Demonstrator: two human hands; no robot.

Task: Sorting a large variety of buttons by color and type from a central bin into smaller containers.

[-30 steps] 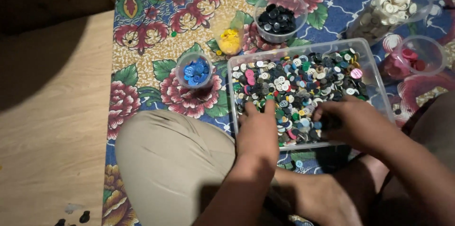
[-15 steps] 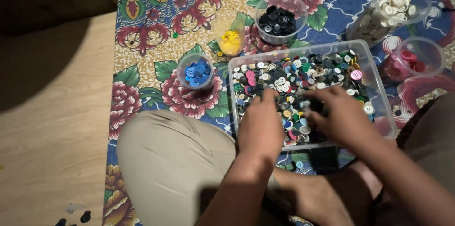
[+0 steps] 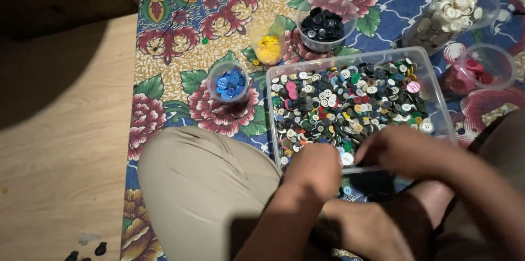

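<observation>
Seen from the head camera, we find a clear rectangular tray (image 3: pixel 440 109) right of centre, filled with a dense mix of buttons (image 3: pixel 350 102) in many colours. Both hands rest at its near edge, in the lower middle of the frame. The left hand (image 3: pixel 313 169) lies with its back toward us, fingers curled down onto the buttons at the tray's lower left corner; we cannot tell whether they pinch anything. The right hand (image 3: pixel 407 150) sits just beside it, to the right, fingers bent and drawn close together over the buttons at the lower rim; what they hold, if anything, is hidden.

Around the tray, on a floral mat (image 3: pixel 180 36), stand smaller clear containers: a cup of blue buttons (image 3: pixel 228 82) to the tray's left, a cup of yellow buttons (image 3: pixel 268 48) above that, a tub of black buttons (image 3: pixel 325 23) at upper centre, a jar of white buttons (image 3: pixel 456 5) at upper right, and a cup of red buttons (image 3: pixel 481 70) at the right edge. A bent knee in tan cloth (image 3: pixel 202 184) fills the lower centre; wooden floor (image 3: pixel 60 146) occupies the left.
</observation>
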